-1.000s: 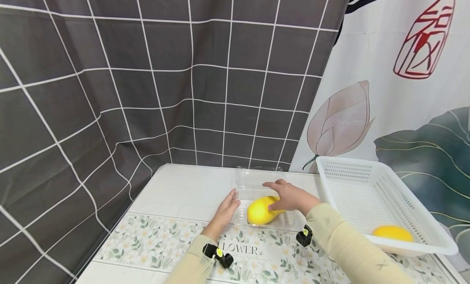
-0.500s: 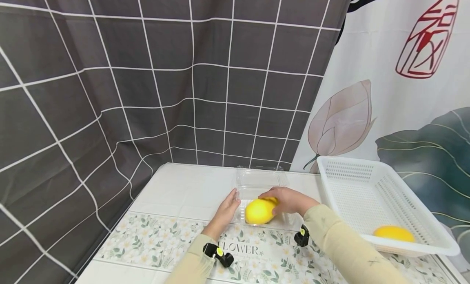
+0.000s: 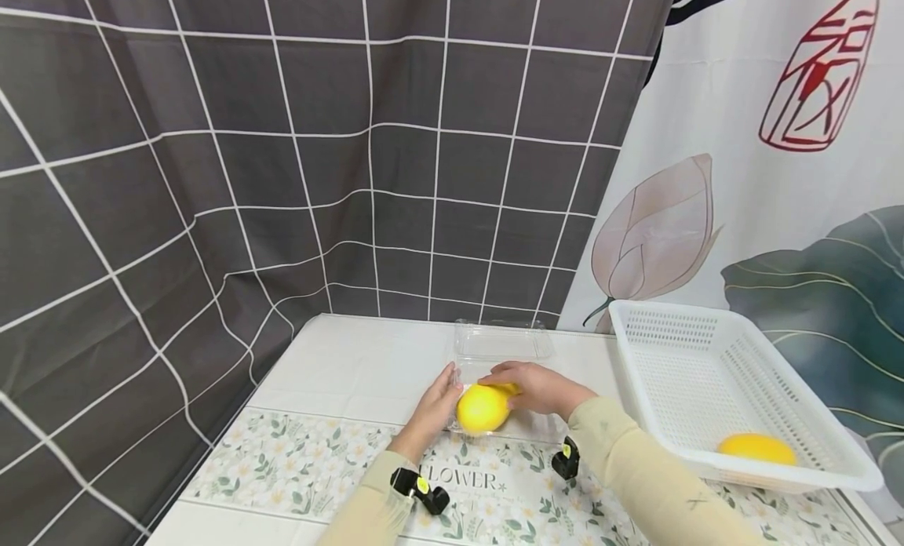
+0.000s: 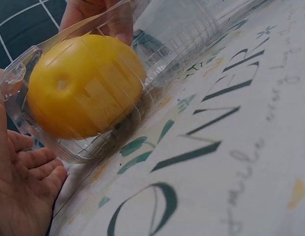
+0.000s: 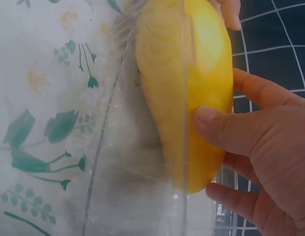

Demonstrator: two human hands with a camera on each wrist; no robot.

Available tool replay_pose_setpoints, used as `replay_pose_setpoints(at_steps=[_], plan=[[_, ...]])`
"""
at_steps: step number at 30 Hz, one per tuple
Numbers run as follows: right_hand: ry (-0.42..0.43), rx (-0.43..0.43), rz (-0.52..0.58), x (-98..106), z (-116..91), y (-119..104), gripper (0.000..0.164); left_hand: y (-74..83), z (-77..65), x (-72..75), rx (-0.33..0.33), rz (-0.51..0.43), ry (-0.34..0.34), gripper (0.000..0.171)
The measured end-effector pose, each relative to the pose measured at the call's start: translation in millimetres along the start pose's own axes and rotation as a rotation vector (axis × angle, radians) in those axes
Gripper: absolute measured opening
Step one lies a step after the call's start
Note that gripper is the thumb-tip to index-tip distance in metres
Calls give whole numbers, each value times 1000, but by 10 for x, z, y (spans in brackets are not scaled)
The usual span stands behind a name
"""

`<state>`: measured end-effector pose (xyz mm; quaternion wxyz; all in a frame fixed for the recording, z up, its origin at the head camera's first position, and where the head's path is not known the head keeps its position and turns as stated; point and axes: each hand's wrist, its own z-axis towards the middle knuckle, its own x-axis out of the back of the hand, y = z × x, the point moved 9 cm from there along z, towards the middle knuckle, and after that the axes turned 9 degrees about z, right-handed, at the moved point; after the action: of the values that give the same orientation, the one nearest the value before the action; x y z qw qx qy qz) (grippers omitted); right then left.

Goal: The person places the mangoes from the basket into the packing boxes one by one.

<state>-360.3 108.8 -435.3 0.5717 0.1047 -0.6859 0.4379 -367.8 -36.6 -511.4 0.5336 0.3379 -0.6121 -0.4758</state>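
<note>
A yellow mango lies in an opened clear plastic clamshell container, its rounded end near the left wall. My right hand holds it from above. The right wrist view shows the thumb on the mango's near face and fingers on its far side. At the container's left side, my left hand holds the wall, thumb near the rim. In the left wrist view, its lower fingers lie loosely outside the clear wall. The mango's underside is partly hidden by plastic.
A white perforated basket stands at the right with another yellow fruit in its front corner. The container's clear lid leans back toward the dark gridded curtain. A floral cloth strip crosses the white table.
My right hand has closed around the mango and slid it left inside the container, toward my left hand. The left hand and the basket have stayed in place.
</note>
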Motion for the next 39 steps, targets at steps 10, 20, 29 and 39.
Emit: replay_pose_setpoints(at_steps=[10,20,29,39], plan=[[8,-4,-8,-22,29,18,59,-12,-4,11,5,-19,4,62],[-1,-69,21,170,-28,-2,83,-21,-4,-7,-3,-29,2,63],[40,-143,-38,835,-234,36,89,-32,7,-3,4,-11,12,64],[58,-283,-124,1372,-613,321,90,-46,17,-5,7,-11,12,63]])
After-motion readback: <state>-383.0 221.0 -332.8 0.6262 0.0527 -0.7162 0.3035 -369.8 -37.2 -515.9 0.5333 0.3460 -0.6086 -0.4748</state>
